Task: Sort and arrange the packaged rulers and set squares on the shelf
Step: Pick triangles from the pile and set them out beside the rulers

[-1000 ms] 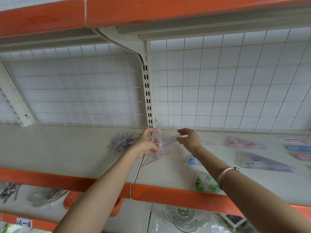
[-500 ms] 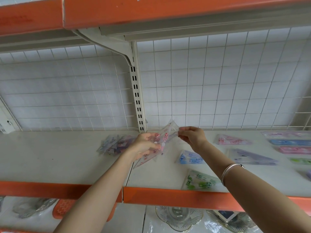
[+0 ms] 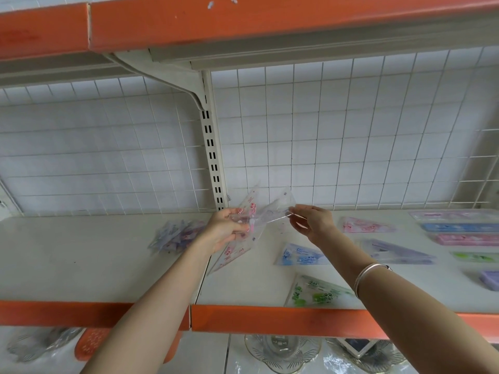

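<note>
My left hand (image 3: 226,228) grips a fan of clear packaged set squares with red print (image 3: 244,230), held above the white shelf (image 3: 81,265). My right hand (image 3: 313,222) pinches the top corner of one clear packet (image 3: 280,205) from that bunch. A pile of purple packets (image 3: 176,234) lies left of my left hand. Single set square packets lie to the right: blue (image 3: 299,255), green (image 3: 317,291), pink (image 3: 363,225) and purple (image 3: 397,251). Long ruler packs (image 3: 459,228) in pink, blue and green lie in rows at the far right.
A white slotted upright (image 3: 213,157) and wire grid back panel (image 3: 351,130) stand behind the shelf. An orange-edged shelf (image 3: 243,20) hangs overhead. Glass dishes (image 3: 282,352) sit on the shelf below the orange front edge (image 3: 270,319).
Both hands have lifted the bunch of clear packets a little higher off the shelf, and my right hand now pulls one packet's corner out to the right.
</note>
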{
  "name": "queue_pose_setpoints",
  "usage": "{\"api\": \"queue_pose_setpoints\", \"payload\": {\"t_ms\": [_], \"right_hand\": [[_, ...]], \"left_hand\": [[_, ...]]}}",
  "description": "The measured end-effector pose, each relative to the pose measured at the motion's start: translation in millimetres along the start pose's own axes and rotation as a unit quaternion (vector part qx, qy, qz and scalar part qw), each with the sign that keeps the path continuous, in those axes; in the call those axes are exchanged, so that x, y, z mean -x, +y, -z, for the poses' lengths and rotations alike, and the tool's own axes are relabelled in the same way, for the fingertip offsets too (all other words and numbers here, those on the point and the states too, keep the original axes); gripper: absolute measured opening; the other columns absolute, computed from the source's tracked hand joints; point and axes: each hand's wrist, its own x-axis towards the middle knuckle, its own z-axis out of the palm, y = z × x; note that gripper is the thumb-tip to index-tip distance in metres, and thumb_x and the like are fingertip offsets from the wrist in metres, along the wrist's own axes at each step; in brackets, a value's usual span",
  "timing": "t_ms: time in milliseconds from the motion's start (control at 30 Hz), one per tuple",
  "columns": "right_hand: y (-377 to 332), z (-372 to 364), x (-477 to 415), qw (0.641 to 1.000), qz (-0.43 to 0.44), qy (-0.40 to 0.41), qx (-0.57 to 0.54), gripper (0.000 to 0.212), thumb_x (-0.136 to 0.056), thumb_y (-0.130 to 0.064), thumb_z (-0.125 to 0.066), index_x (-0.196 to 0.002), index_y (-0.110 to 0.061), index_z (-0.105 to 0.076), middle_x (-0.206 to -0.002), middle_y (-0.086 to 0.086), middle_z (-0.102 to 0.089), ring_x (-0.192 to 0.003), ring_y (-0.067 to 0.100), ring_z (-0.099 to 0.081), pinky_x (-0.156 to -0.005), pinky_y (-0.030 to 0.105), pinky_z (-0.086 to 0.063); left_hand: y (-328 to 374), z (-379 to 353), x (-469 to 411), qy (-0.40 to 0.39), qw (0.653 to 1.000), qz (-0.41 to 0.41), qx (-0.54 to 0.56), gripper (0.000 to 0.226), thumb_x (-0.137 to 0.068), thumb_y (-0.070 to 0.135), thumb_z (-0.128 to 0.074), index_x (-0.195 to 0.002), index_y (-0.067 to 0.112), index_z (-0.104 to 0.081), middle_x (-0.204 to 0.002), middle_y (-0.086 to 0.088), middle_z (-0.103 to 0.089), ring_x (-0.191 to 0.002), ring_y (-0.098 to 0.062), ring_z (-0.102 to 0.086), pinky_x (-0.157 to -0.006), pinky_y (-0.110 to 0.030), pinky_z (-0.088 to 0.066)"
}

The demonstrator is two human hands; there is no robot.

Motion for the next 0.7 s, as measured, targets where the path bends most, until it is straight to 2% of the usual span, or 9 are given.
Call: {"api": "queue_pose_setpoints", "payload": {"t_ms": [133,233,300,400,500,567,633,700], "right_hand": [[-5.9,7.0,-0.8,0.999,0.011,0.026,-0.033,0.015,-0.083,0.013,-0.06,-0.084,-0.001,-0.055,-0.081,0.019,-0.066,-0.07,0.027,-0.066,-0.07,0.034,-0.057],[-8.5,8.7,0.2,0.999,0.026,0.023,-0.008,0.015,-0.086,0.009,-0.058,-0.082,-0.005,-0.056,-0.079,0.013,-0.064,-0.072,0.024,-0.063,-0.07,0.034,-0.055],[-8.8,7.0,2.1,0.999,0.03,0.007,0.02,0.012,-0.087,0.007,-0.057,-0.089,-0.005,-0.06,-0.08,0.011,-0.063,-0.073,0.022,-0.06,-0.067,0.032,-0.053],[-6.9,1.5,5.4,0.998,0.038,-0.022,0.041,0.017,-0.086,0.006,-0.059,-0.098,-0.006,-0.059,-0.081,0.011,-0.063,-0.073,0.021,-0.058,-0.064,0.031,-0.052],[-4.1,-4.5,10.0,0.995,0.046,-0.044,0.075,0.022,-0.083,0.005,-0.065,-0.1,-0.006,-0.057,-0.079,0.01,-0.064,-0.07,0.019,-0.058,-0.061,0.029,-0.053],[-2.7,-6.4,12.4,0.991,0.051,-0.058,0.109,0.016,-0.08,0.006,-0.068,-0.089,-0.005,-0.06,-0.077,0.01,-0.063,-0.066,0.017,-0.056,-0.059,0.026,-0.054],[-1.8,-5.8,13.1,0.987,0.059,-0.063,0.138,0.013,-0.079,0.006,-0.069,-0.08,-0.005,-0.062,-0.077,0.009,-0.064,-0.064,0.016,-0.056,-0.06,0.026,-0.054],[-1.6,-4.3,12.4,0.983,0.068,-0.06,0.162,0.012,-0.08,0.004,-0.068,-0.079,-0.007,-0.063,-0.077,0.008,-0.065,-0.063,0.015,-0.056,-0.064,0.027,-0.054]], "left_hand": [[-3.6,9.2,-5.0,0.07,0.998,-0.003,-0.004,0.049,-0.078,-0.022,-0.06,-0.119,0.005,-0.051,-0.103,-0.012,-0.064,-0.072,-0.017,-0.062,-0.049,-0.023,-0.055],[-6.8,12.3,-7.2,0.089,0.995,-0.025,-0.045,0.062,-0.076,-0.022,-0.062,-0.122,0.016,-0.046,-0.104,-0.014,-0.06,-0.071,-0.02,-0.065,-0.057,-0.03,-0.058],[-6.4,8.2,-6.0,0.07,0.995,-0.034,-0.062,0.054,-0.077,-0.022,-0.06,-0.114,0.015,-0.051,-0.101,-0.014,-0.061,-0.07,-0.02,-0.064,-0.063,-0.032,-0.058],[-3.7,-2.8,-2.5,0.036,0.995,-0.048,-0.085,0.03,-0.08,-0.018,-0.06,-0.095,0.007,-0.065,-0.097,-0.01,-0.064,-0.072,-0.017,-0.062,-0.06,-0.023,-0.057],[-2.8,-11.0,-1.9,0.009,0.994,-0.062,-0.095,0.025,-0.082,-0.014,-0.063,-0.097,0.005,-0.069,-0.098,-0.011,-0.067,-0.077,-0.02,-0.063,-0.07,-0.025,-0.057],[-2.6,-14.2,-3.1,-0.006,0.991,-0.076,-0.108,0.027,-0.082,-0.011,-0.064,-0.096,0.01,-0.07,-0.101,-0.016,-0.068,-0.081,-0.025,-0.063,-0.077,-0.03,-0.057],[-1.5,-17.3,-2.4,-0.014,0.991,-0.084,-0.099,0.023,-0.085,-0.007,-0.062,-0.101,0.007,-0.069,-0.099,-0.015,-0.068,-0.077,-0.022,-0.064,-0.073,-0.025,-0.058],[-0.3,-20.5,-1.1,-0.016,0.994,-0.08,-0.078,0.018,-0.089,0.002,-0.062,-0.105,0.004,-0.069,-0.097,-0.008,-0.069,-0.069,-0.016,-0.064,-0.065,-0.021,-0.057]]}}
